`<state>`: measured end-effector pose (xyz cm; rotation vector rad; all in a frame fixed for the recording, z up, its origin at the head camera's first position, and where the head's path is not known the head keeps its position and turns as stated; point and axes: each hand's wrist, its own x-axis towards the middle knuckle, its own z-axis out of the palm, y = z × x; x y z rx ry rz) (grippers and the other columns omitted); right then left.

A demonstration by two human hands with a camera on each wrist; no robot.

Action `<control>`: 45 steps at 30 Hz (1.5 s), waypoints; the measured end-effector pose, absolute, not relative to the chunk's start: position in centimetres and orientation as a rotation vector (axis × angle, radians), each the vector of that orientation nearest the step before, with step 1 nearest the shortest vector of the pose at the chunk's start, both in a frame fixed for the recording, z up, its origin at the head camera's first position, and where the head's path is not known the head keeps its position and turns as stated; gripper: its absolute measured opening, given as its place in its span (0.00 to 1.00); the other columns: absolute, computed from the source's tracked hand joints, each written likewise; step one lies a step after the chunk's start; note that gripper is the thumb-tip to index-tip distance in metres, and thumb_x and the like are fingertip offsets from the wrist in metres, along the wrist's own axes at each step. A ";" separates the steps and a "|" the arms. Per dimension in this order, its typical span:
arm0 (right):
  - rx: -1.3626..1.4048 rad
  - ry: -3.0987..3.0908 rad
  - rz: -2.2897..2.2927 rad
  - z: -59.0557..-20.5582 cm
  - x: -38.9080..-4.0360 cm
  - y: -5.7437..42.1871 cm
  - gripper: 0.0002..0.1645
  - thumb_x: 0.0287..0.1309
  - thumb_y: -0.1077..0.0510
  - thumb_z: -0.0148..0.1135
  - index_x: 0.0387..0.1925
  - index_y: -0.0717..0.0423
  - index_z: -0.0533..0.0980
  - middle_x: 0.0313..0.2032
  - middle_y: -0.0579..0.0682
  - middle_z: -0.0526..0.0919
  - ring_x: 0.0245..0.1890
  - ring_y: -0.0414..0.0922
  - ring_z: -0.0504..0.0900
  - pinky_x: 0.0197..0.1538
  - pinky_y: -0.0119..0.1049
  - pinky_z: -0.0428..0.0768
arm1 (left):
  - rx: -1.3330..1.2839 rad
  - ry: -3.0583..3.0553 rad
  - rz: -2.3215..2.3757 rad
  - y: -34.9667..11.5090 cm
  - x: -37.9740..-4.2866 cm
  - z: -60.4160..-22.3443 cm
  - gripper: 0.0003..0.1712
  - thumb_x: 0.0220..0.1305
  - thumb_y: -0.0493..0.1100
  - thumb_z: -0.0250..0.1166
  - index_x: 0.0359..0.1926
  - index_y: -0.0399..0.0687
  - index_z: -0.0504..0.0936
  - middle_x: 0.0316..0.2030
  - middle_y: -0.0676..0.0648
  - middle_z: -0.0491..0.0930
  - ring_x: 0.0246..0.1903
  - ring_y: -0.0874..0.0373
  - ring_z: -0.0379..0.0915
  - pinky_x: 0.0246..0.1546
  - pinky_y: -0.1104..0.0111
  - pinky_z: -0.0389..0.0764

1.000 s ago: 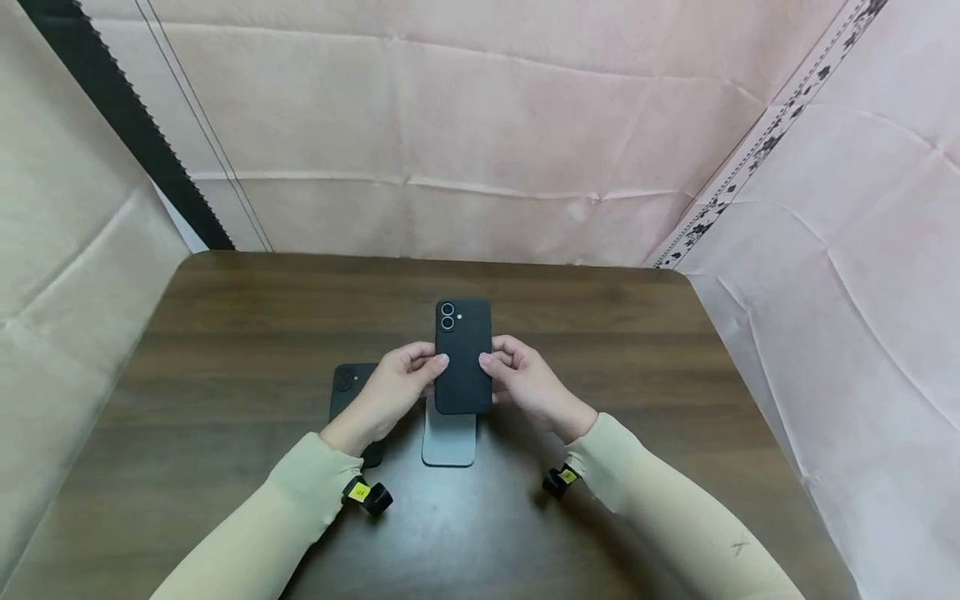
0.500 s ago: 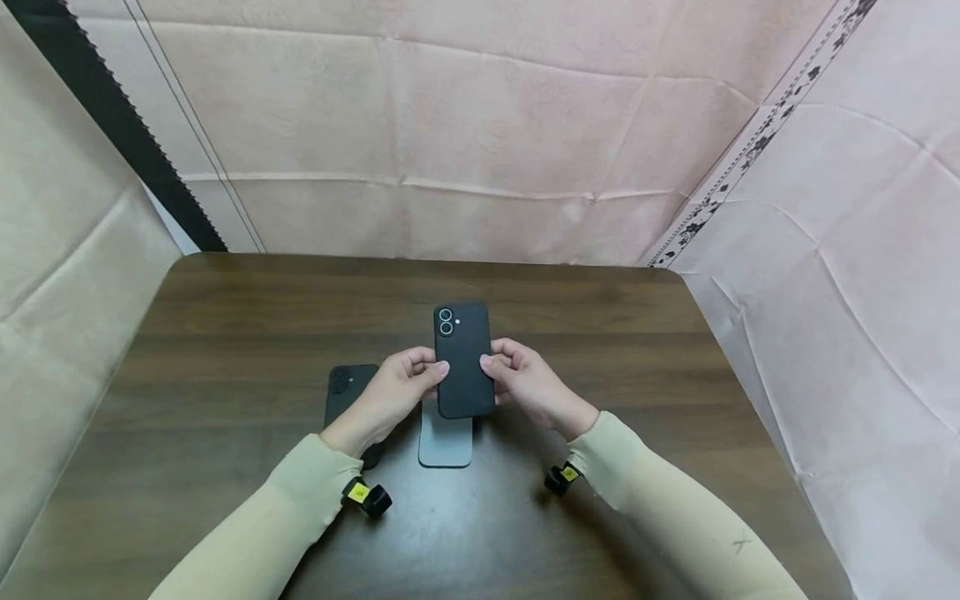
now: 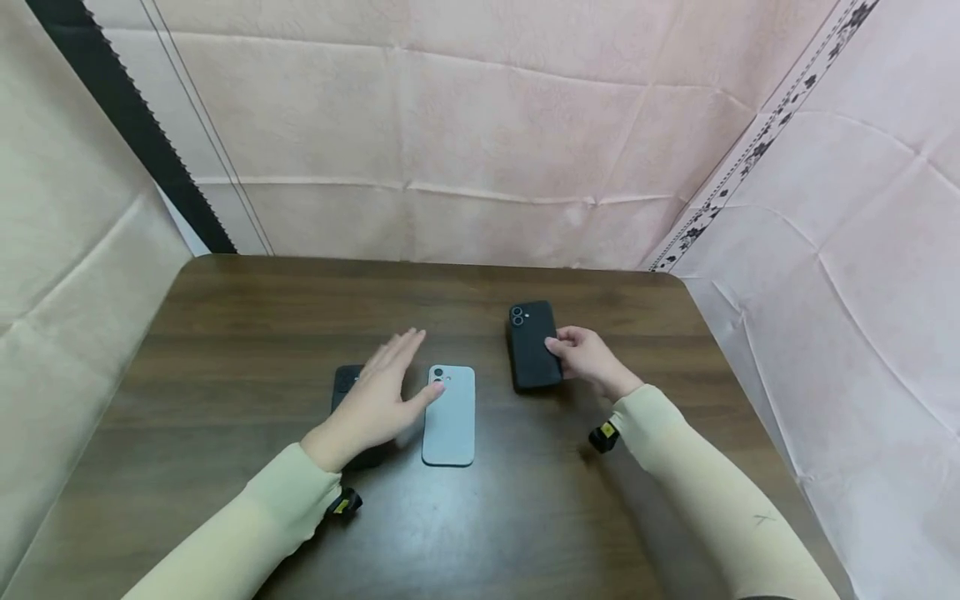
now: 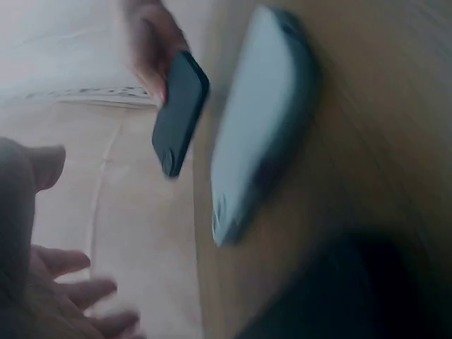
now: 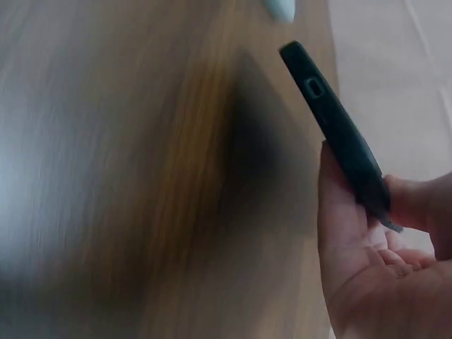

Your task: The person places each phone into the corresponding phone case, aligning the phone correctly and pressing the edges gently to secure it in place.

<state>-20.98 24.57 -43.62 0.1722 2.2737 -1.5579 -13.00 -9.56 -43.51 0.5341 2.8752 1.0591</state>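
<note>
My right hand [image 3: 596, 362] pinches a black phone [image 3: 535, 346] by its right edge, thumb on the back with two camera rings. In the right wrist view the phone [image 5: 339, 134] is seen edge-on, tilted and raised off the table. My left hand [image 3: 375, 408] has its fingers extended and holds nothing. It hovers over a second black phone [image 3: 345, 385], partly hidden beneath it. Beside its thumb a light blue phone [image 3: 450, 421] lies back up on the table, also seen as a blurred light blue phone [image 4: 258, 106] in the left wrist view.
The brown wooden table [image 3: 480, 533] has rounded far corners. Pale creased cloth [image 3: 495, 125] hangs behind it and on both sides. Small black wrist cameras sit at the left cuff [image 3: 345, 502] and right cuff [image 3: 603, 436].
The left hand has let go of the black phone and moved slightly left, fingers spread. The right hand has carried that phone to the right, uncovering the light blue phone.
</note>
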 end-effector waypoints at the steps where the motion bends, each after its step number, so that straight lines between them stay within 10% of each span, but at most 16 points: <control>1: 0.183 2.276 -1.538 -43.8 -21.1 25.1 0.19 0.70 0.53 0.55 0.51 0.64 0.71 0.42 0.58 0.82 0.37 0.47 0.84 0.40 0.43 0.84 | 0.560 2.946 0.945 -9.9 -12.9 -43.7 0.49 0.64 0.70 0.54 0.76 0.55 0.47 0.75 0.46 0.42 0.73 0.45 0.35 0.68 0.44 0.44; 8: 0.198 2.448 -1.292 -44.3 -21.4 26.7 0.23 0.66 0.48 0.60 0.50 0.64 0.73 0.38 0.56 0.80 0.32 0.45 0.80 0.36 0.39 0.82 | 0.547 3.170 0.533 -11.6 -12.4 -44.9 0.54 0.61 0.78 0.45 0.77 0.55 0.39 0.75 0.46 0.24 0.72 0.44 0.15 0.66 0.40 0.30; 15: 0.109 2.768 -0.603 -43.4 -21.9 26.4 0.31 0.55 0.35 0.65 0.24 0.57 0.69 0.19 0.47 0.67 0.18 0.47 0.74 0.25 0.38 0.74 | 0.567 3.178 0.596 -11.4 -12.4 -44.7 0.54 0.61 0.77 0.46 0.77 0.54 0.40 0.75 0.47 0.25 0.72 0.44 0.16 0.66 0.39 0.30; 28: 0.288 2.527 -0.460 -42.2 -23.0 25.3 0.43 0.56 0.38 0.66 0.54 0.73 0.71 0.41 0.63 0.79 0.24 0.50 0.84 0.32 0.40 0.83 | 0.563 3.142 0.677 -11.2 -12.2 -44.6 0.54 0.62 0.74 0.50 0.77 0.52 0.41 0.75 0.46 0.27 0.72 0.43 0.17 0.66 0.40 0.28; 45: 0.287 2.519 -0.343 -42.8 -23.2 27.4 0.40 0.52 0.33 0.65 0.44 0.68 0.79 0.38 0.59 0.77 0.33 0.51 0.77 0.33 0.40 0.74 | 0.598 3.104 0.751 -10.7 -11.9 -45.1 0.53 0.64 0.75 0.46 0.76 0.47 0.45 0.75 0.45 0.28 0.72 0.43 0.18 0.66 0.39 0.30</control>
